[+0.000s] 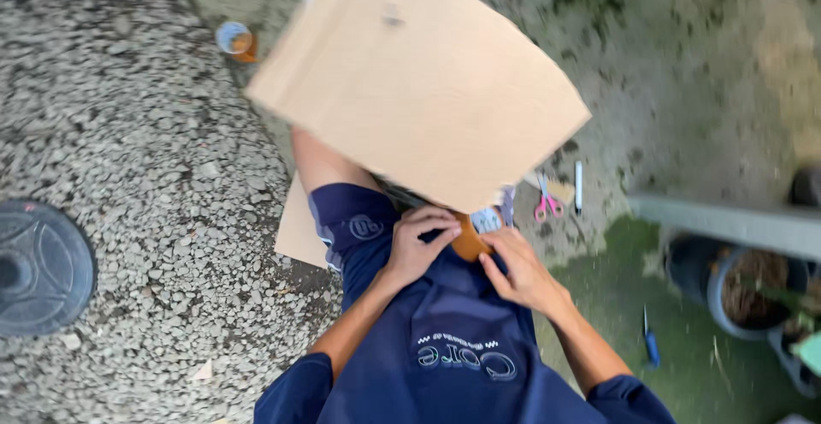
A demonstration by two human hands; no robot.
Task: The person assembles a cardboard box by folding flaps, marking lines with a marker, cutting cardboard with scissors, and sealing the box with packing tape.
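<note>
Both hands, left hand and right hand, fingers pinched shut on small brown piece under uncut cardboard sheet; scissors lie untouched on ground.

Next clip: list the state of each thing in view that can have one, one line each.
Cardboard sheet: raised and tilted, blurred.
Brown piece: pinched by both hands.
Left hand: gripping the piece.
Right hand: gripping the piece.
Pink scissors: lying on the ground, untouched.
Pen: lying on the ground.
Plant pot: upright.
</note>
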